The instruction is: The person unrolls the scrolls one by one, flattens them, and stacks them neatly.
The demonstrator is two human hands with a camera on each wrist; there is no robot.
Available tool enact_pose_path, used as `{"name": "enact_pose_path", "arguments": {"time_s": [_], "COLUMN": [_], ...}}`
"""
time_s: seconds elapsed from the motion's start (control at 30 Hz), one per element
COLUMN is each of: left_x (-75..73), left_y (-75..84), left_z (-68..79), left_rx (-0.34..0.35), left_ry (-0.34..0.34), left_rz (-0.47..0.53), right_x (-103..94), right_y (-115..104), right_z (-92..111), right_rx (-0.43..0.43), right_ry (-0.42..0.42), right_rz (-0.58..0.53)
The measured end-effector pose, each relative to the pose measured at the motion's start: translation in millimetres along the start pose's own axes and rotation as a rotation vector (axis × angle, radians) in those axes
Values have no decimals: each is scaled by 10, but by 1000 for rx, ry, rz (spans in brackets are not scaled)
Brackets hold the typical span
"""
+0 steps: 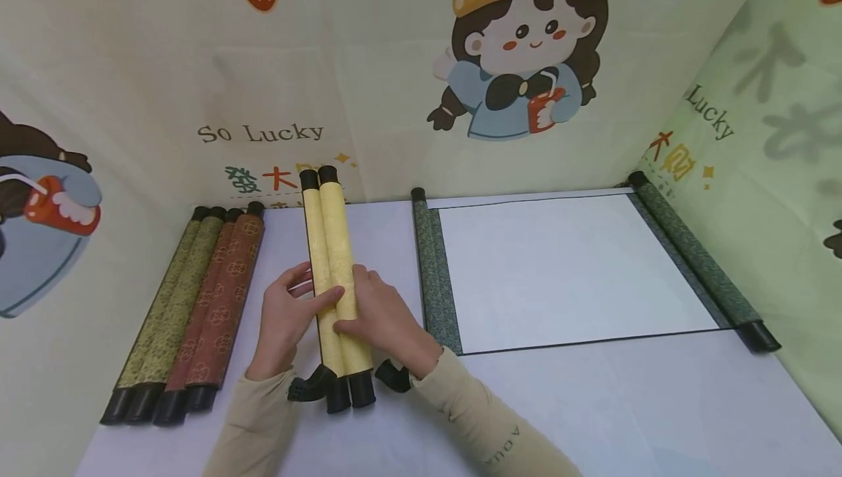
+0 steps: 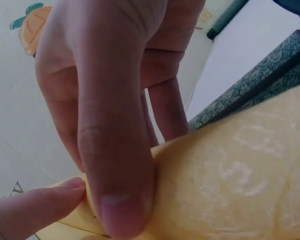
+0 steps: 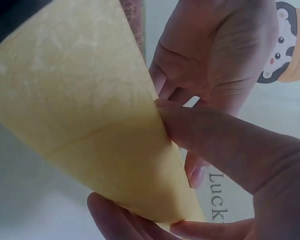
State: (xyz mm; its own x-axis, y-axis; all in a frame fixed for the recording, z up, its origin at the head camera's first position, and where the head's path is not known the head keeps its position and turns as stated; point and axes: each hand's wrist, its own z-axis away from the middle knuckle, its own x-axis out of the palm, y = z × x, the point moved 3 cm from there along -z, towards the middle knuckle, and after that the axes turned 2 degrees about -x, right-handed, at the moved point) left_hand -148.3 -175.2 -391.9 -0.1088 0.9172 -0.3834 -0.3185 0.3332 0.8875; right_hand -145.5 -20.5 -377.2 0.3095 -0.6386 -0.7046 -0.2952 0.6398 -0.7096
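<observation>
A yellow hanging scroll [image 1: 342, 243], wound into two parallel rolls with black end knobs, stands tilted up before me above the white table. My left hand [image 1: 281, 320] holds its left side, thumb laid across the front and fingers partly hidden behind. From the right, my right hand [image 1: 392, 320] grips the roll at about mid-length, its thumb on the front and its other fingers behind. Close up in the left wrist view, the yellow paper [image 2: 230, 175] shows a faint shiny pattern. The same scroll [image 3: 75, 95] fills much of the right wrist view.
To the right a green-patterned scroll [image 1: 437, 280] lies unrolled around a blank white sheet [image 1: 579, 265], with its other roll [image 1: 700, 254] near the right wall. Olive rolls [image 1: 174, 294] and red rolls [image 1: 226, 302] lie side by side on the left. A printed cloth [image 1: 381, 75] hangs behind.
</observation>
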Motion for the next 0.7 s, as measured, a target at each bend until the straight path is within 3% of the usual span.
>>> {"name": "enact_pose_path", "arguments": {"time_s": [0.7], "left_x": [332], "left_y": [129], "left_z": [97], "left_rx": [56], "left_ry": [-32], "left_rz": [91], "right_x": [-308], "right_y": [286], "right_z": [243], "right_rx": [1], "right_ry": [34], "right_rz": [-116]}}
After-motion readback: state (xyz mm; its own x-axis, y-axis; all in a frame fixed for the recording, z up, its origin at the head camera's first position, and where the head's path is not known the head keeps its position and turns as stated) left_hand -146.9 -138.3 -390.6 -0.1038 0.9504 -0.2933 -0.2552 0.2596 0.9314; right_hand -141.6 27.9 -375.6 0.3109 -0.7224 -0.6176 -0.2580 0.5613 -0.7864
